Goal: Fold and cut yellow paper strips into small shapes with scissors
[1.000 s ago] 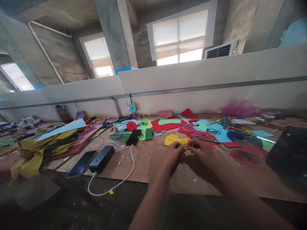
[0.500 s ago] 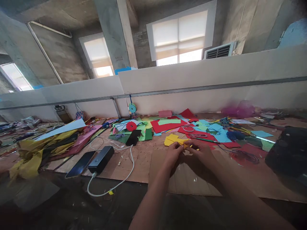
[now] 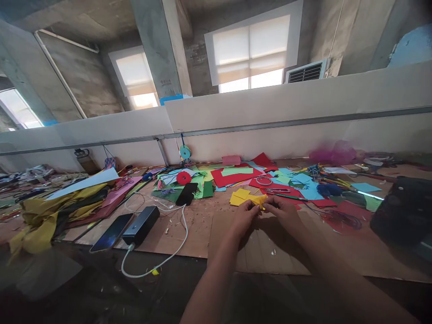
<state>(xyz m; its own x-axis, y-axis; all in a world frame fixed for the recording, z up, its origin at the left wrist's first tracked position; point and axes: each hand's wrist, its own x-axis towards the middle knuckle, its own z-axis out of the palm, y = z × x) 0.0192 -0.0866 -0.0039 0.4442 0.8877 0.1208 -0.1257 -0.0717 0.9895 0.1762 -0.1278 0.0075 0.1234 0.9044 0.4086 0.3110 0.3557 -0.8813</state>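
Cardboard (image 3: 261, 258) lies on a cluttered table (image 3: 197, 225) below windows (image 3: 250, 49), left fingers (image 3: 249, 205) and right fingers (image 3: 270, 207) pinching yellow paper (image 3: 259, 199).

Only a faint, illegible marking (image 3: 165, 83) on the pillar (image 3: 158, 47).

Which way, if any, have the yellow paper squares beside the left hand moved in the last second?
No: the yellow paper squares show no shift against the cardboard sheet; both slide slightly left together in view, likely camera motion.
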